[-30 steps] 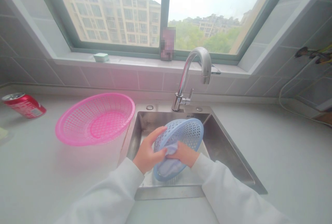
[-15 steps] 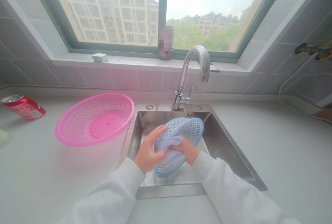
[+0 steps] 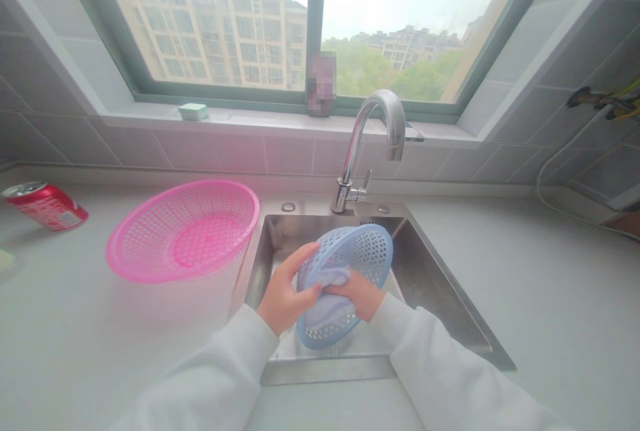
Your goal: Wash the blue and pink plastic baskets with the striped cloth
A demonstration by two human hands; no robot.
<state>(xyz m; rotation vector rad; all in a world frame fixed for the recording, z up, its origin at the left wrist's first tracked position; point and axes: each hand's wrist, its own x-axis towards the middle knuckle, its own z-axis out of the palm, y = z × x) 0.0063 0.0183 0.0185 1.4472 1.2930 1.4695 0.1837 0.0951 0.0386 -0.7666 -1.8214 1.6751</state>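
Note:
Over the metal sink (image 3: 440, 291), a light blue plastic basket (image 3: 370, 251) with a pierced wall is tilted on its side, its opening turned toward me. My left hand (image 3: 287, 291) grips its left rim, thumb on the inner side and fingers around the outside. Inside the basket, my right hand (image 3: 364, 292) is closed on a pale lavender cloth (image 3: 325, 308) and presses it against the inner wall. Some of the right fingers are hidden in the cloth's folds.
A chrome faucet (image 3: 350, 151) rises behind the sink. On the counter to the left sit a large pink basket (image 3: 130, 254) and a tilted red can (image 3: 47, 206). A pale green soap-like block (image 3: 193, 111) lies on the windowsill.
My right hand has shifted slightly left with the cloth along the basket's inside. The basket has turned a little, its opening facing me slightly more. My left hand keeps its hold.

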